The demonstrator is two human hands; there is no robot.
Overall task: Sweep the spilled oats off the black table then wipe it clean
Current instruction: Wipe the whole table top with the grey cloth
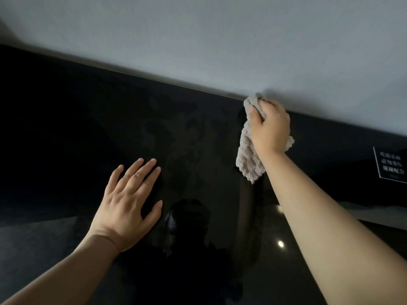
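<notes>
A glossy black table [66, 128] fills most of my view and runs up to a plain grey wall [198, 40]. I can pick out no oats on the table, only faint damp smears [185, 137] across its middle, so I judge the sweeping is done and the wiping is in hand. The cloth [248, 159] is at the table's far edge, right where it meets the wall. It is a fluffy grey rag, soft and light. It will bunch and fold rather than hold a shape, so it wants a grip on a gathered wad and flat pressure from above to keep it from skating on the slick top. My right hand [271, 128] has it that way: thumb and fingers clenched round the bunched upper part, the loose tail hanging toward the table's near side, the arm stretched long and nearly straight. My left hand [130, 208] lies palm down on the table's near middle, its fingers [141, 170] released and spread, grasping nothing, bracing my reach. A small black sign [392, 165] stands at the table's right end.
</notes>
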